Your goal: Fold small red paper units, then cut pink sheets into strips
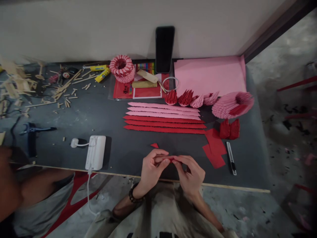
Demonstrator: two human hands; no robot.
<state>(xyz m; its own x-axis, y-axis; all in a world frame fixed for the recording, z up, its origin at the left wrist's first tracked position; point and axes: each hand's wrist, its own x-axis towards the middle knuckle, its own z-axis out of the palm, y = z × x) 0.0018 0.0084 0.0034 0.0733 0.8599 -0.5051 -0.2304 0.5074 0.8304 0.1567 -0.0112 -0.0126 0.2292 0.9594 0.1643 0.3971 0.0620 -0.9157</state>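
Observation:
Both my hands meet over the near edge of the dark table [123, 152]. My left hand [151, 168] and my right hand [189, 173] pinch a small red paper piece [170, 159] between their fingertips. A small red folded triangle [154, 145] lies just beyond my left hand. Loose red paper rectangles [215, 148] lie to the right of my right hand, with a white utility knife [231, 158] beside them.
Rows of pink and red folded paper strips [164, 118] lie mid-table, with folded module clusters [190, 98], a pink ring [232, 105], pink sheets [210, 74] and a propped phone [164, 49] behind. A white power bank [95, 152] sits left. Another person's arm [27, 191] is at lower left.

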